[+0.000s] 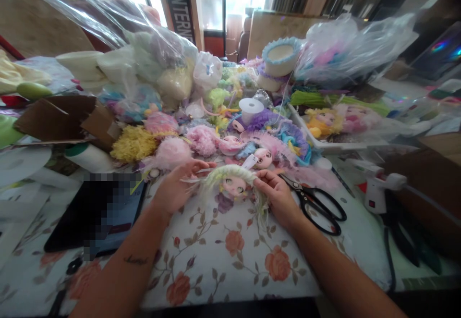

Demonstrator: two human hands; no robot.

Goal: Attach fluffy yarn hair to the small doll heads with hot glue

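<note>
Between my hands lies a doll's head (233, 187) with a painted face, pale yellow-green hair and a thick twisted band across the top. A small purple piece (224, 202) sits below its chin. My left hand (180, 186) is on its left side, fingers curled round thin white strands that stick out by the hair. My right hand (276, 194) pinches the right end of the hair band between thumb and fingers. Black-handled scissors (319, 205) rest just right of my right hand. A white tag-like piece (250, 161) stands behind the head.
Doll heads, yarn balls (173, 152) and a white spool (251, 108) crowd the space behind. A tablet (97, 212) lies at left, near a cardboard box (61, 118). At right are a white glue gun (382, 193) and a white tray (334, 146). Flowered cloth (216, 270) covers the front.
</note>
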